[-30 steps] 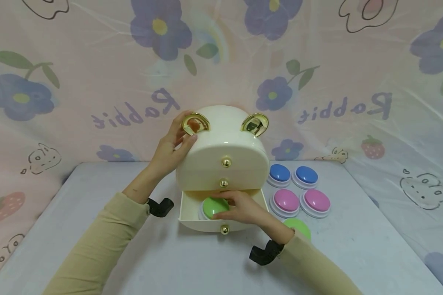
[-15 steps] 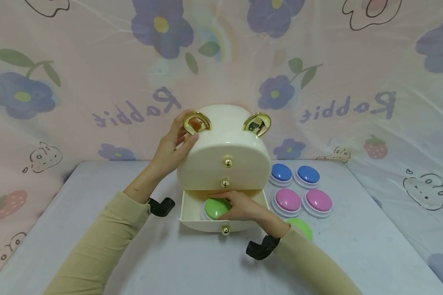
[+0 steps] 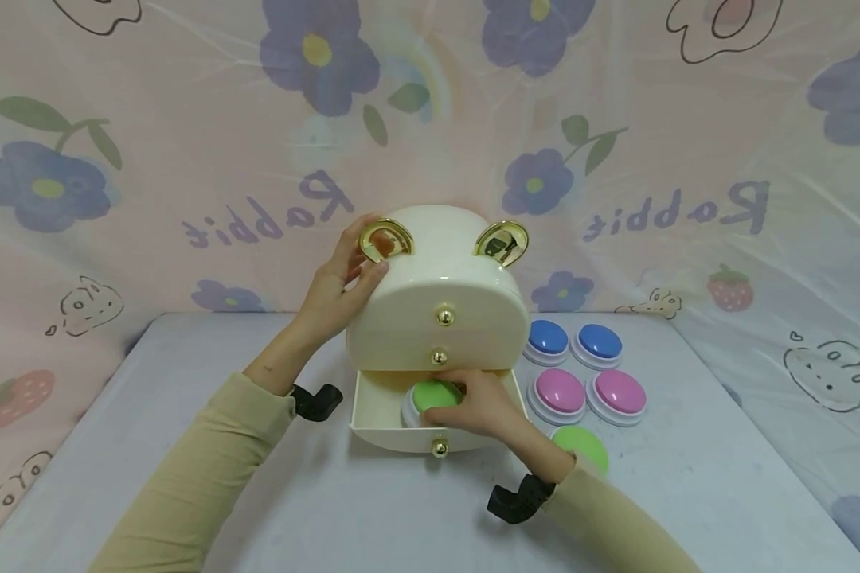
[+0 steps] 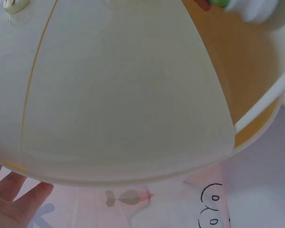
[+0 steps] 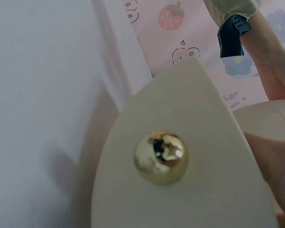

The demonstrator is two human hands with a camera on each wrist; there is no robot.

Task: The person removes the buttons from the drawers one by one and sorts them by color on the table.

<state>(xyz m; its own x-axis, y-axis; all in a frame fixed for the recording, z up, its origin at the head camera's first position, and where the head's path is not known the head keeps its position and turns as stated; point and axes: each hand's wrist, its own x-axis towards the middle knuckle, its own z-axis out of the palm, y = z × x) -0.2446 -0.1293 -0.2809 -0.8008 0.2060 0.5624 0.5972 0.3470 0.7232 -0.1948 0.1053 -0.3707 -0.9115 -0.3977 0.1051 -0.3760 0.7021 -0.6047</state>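
Note:
A white storage box (image 3: 437, 267) with gold ears and gold knobs stands on the table, its bottom drawer (image 3: 394, 438) pulled out. My left hand (image 3: 333, 290) holds the box's upper left side by the gold ear (image 3: 387, 239); in the left wrist view its fingertips (image 4: 35, 192) touch the curved edge. Inside the drawer, my right hand (image 3: 476, 404) grips a green push button (image 3: 433, 394) with a white base, thumb at its near side and fingers at its far side. The right wrist view shows the drawer's gold knob (image 5: 161, 157), with part of that hand behind the front panel.
Right of the box lie two blue push buttons (image 3: 600, 341) and two pink ones (image 3: 560, 391). Another green push button (image 3: 580, 448) lies nearer, partly covered by the right forearm. A patterned cloth (image 3: 430, 143) hangs behind the white table (image 3: 315, 501).
The green push button has shifted slightly right within the drawer, along with my right hand. My left hand stays at the ear.

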